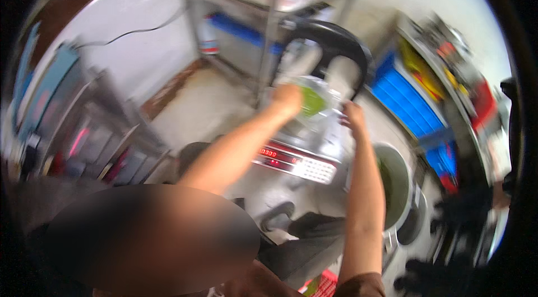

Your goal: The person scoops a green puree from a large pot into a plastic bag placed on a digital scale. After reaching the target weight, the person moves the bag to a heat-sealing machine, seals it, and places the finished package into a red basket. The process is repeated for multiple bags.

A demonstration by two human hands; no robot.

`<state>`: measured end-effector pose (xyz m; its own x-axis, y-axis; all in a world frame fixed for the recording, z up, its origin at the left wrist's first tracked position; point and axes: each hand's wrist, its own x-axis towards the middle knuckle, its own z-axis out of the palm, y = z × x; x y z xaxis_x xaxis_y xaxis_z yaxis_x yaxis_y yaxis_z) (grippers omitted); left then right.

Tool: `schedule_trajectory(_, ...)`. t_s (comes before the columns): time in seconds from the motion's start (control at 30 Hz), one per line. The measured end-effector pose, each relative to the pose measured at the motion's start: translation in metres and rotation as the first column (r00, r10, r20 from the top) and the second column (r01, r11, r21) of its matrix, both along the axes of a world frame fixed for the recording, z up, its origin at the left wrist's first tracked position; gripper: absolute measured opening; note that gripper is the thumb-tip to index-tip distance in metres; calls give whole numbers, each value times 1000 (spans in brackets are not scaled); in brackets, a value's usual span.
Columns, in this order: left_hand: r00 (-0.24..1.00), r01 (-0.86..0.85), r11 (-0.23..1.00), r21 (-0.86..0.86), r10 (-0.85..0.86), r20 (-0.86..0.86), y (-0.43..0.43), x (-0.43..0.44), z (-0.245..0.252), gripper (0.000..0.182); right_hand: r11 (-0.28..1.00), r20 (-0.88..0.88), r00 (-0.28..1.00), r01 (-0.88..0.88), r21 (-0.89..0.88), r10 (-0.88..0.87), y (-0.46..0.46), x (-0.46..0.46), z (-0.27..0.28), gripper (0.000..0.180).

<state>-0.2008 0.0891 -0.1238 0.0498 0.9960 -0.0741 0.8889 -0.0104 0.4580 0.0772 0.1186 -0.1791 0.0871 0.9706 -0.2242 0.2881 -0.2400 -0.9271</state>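
Note:
In the head view, my left hand (288, 99) grips the left side of a clear plastic bag (321, 84) with green contents (312, 101). My right hand (354, 117) is at the bag's right side, its fingers bent; blur hides whether it grips the plastic. Both hands are above a digital scale (298, 162) with a red lit display and a keypad. The scale's metal pan (332, 143) shows partly below the bag.
A large metal pot (397, 187) with green matter inside stands right of my right forearm. Beyond the bag is a black chair (328, 30). Blue crates (405, 95) sit under a shelf at right; a metal rack (267, 32) stands behind.

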Motion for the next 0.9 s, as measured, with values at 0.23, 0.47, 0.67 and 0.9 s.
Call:
schedule_trajectory(0.23,985,-169,718,-676,102,-139,88,28,-32,35,934,-422,905,-106,-340,-51,32,31,-10,83)
schedule_trajectory(0.47,980,-132,525,-841,198,-30,113,81,-42,37,895,-690,721,-267,-357,-60,39,45,-49,19)
schedule_trajectory(0.67,831,-374,847,-377,487,268,53,55,-17,34,947,-775,626,-192,-259,-85,41,47,-64,7)
schedule_trajectory(0.9,978,-23,991,-132,49,202,70,38,-30,27,992,-569,822,-82,-99,11,40,39,-58,22)
